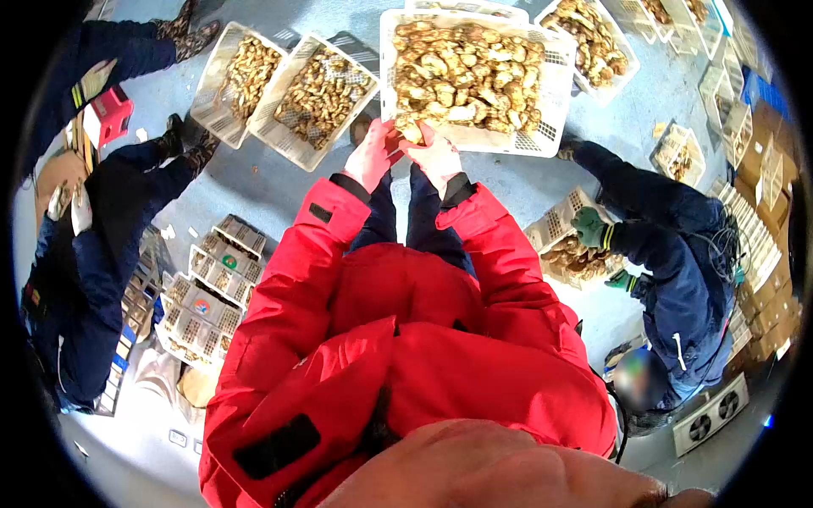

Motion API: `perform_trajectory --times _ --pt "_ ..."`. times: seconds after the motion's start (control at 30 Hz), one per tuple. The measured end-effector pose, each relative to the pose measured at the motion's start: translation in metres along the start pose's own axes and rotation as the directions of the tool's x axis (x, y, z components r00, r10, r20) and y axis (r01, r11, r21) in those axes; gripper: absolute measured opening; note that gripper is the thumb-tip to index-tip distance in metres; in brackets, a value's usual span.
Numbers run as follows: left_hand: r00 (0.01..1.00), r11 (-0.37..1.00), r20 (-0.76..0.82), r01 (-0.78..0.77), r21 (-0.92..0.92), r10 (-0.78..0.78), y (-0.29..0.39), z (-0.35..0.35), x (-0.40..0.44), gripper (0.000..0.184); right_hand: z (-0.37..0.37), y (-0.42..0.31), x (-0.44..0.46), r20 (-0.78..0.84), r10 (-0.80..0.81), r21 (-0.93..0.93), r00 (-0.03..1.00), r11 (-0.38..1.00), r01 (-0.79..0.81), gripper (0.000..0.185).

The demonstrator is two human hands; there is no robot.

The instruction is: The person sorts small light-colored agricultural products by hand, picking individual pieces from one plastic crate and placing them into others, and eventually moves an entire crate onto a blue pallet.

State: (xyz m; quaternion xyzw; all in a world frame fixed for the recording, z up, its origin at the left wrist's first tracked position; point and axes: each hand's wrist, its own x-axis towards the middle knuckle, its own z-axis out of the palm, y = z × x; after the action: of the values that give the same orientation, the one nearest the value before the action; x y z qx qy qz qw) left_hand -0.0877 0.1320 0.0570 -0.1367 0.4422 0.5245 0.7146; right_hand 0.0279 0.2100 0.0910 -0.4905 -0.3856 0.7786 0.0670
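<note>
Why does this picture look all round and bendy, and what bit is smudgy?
Head view: probably wide-angle bending, framed by black edges; head view: a co-worker's head, lower right, is smudged; head view: the mushrooms near the left hand and right hand look clearer.

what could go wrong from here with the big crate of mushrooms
The mushrooms are heaped in the big crate, so some might roll out if it tips. The left hand and right hand are close together at its near edge, so pulling there could tilt it. A co-worker's shoe is by its near right corner and might knock it.
</note>
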Motion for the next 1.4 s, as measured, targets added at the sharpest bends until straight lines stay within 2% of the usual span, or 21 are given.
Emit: perform_trajectory --times 0.07,0.1,0.17,0.23,0.27,0.3,0.37,0.4,0.43,0.5,0.53,0.63,0.7,0.73,0.93,1.03,1.17,1.27,1.3,1.33,1.4 --pt "0.998 0.996 0.027 -0.057 0.067 0.055 0.009 -0.009 0.003 0.041 0.017 0.009 0.002 -0.074 -0.24 -0.177 0.968 0.958 0.224 0.059" --pt "0.998 1.0 0.062 -0.02 0.016 0.019 0.012 -0.017 0.007 0.04 0.023 0.005 0.003 -0.017 -0.171 -0.23 0.985 0.959 0.163 0.059" --pt "0.993 0.996 0.115 -0.02 -0.086 0.029 0.018 -0.022 0.006 0.04 0.032 0.02 0.014 0.096 -0.219 -0.05 0.971 0.973 0.225 0.057" --pt "0.995 0.983 0.06 -0.066 -0.173 0.077 0.03 -0.023 0.001 0.038 0.034 0.029 0.024 0.052 -0.23 -0.218 0.972 0.947 0.236 0.054" --pt "0.995 0.973 0.033 -0.089 -0.215 0.098 0.034 -0.025 -0.001 0.037 0.042 0.005 0.013 0.04 -0.192 -0.031 0.981 0.981 0.193 0.05" --pt "0.991 0.936 0.053 -0.102 -0.338 0.127 0.039 -0.033 -0.005 0.033 0.039 0.007 0.013 -0.079 -0.144 -0.159 0.986 0.979 0.131 0.044" --pt "0.994 0.865 0.007 -0.095 -0.493 0.113 0.046 -0.043 -0.008 0.031 0.03 0.015 0.018 -0.056 -0.084 0.128 0.995 0.988 0.091 0.042" --pt "0.989 0.863 0.053 -0.094 -0.497 0.139 0.049 -0.053 -0.008 0.031 0.032 0.01 0.02 -0.053 0.001 0.239 0.999 0.971 0.012 0.04" --pt "0.981 0.861 0.099 -0.097 -0.5 0.167 0.051 -0.063 -0.007 0.031 0.032 0.003 0.018 -0.069 0.003 0.081 0.998 0.997 0.002 0.036" --pt "0.983 0.857 0.08 -0.102 -0.505 0.164 0.059 -0.074 -0.009 0.032 0.035 0.018 0.027 -0.019 -0.015 0.22 1.0 0.975 0.019 0.035" --pt "0.977 0.857 0.094 -0.118 -0.501 0.19 0.062 -0.076 -0.013 0.03 0.039 0.012 0.026 -0.021 -0.032 -0.038 0.999 0.999 0.031 0.035" --pt "0.957 0.845 0.163 -0.125 -0.519 0.242 0.078 -0.079 -0.026 0.028 0.057 0.032 0.04 0.044 -0.002 0.145 0.999 0.989 -0.004 0.031" --pt "0.963 0.899 0.067 -0.219 -0.38 0.262 0.081 -0.083 -0.036 0.028 0.068 0.035 0.047 0.089 0.045 0.138 0.995 0.989 -0.057 0.031" --pt "0.964 0.9 0.07 -0.213 -0.381 0.258 0.08 -0.09 -0.038 0.027 0.077 0.037 0.049 0.042 0.096 0.134 0.994 0.986 -0.101 0.03" --pt "0.986 0.917 -0.072 -0.165 -0.364 0.149 0.075 -0.137 -0.031 0.026 0.087 0.053 0.064 0.168 0.13 0.043 0.977 0.989 -0.139 0.036" --pt "0.99 0.872 -0.11 -0.126 -0.473 0.083 0.085 -0.165 -0.013 0.023 0.083 0.066 0.07 0.123 0.163 0.059 0.979 0.984 -0.171 0.033" --pt "0.974 0.878 -0.109 -0.224 -0.424 0.196 0.139 -0.192 0.02 0.018 0.064 0.084 0.078 0.138 0.176 0.079 0.975 0.979 -0.188 0.034" --pt "0.941 0.902 -0.211 -0.319 -0.29 0.265 0.185 -0.192 0.034 0.02 0.057 0.081 0.073 0.158 0.218 0.174 0.963 0.954 -0.245 0.032" --pt "0.948 0.913 -0.161 -0.309 -0.267 0.274 0.197 -0.192 0.036 0.021 0.055 0.081 0.074 0.201 0.205 0.246 0.958 0.936 -0.252 0.032" --pt "0.953 0.935 -0.18 -0.28 -0.216 0.244 0.205 -0.19 0.038 0.021 0.054 0.082 0.072 0.103 0.23 0.144 0.968 0.959 -0.244 0.032" --pt "0.972 0.969 -0.182 -0.177 -0.17 0.146 0.218 -0.192 0.044 0.021 0.045 0.094 0.076 0.185 0.218 0.298 0.958 0.917 -0.266 0.031"
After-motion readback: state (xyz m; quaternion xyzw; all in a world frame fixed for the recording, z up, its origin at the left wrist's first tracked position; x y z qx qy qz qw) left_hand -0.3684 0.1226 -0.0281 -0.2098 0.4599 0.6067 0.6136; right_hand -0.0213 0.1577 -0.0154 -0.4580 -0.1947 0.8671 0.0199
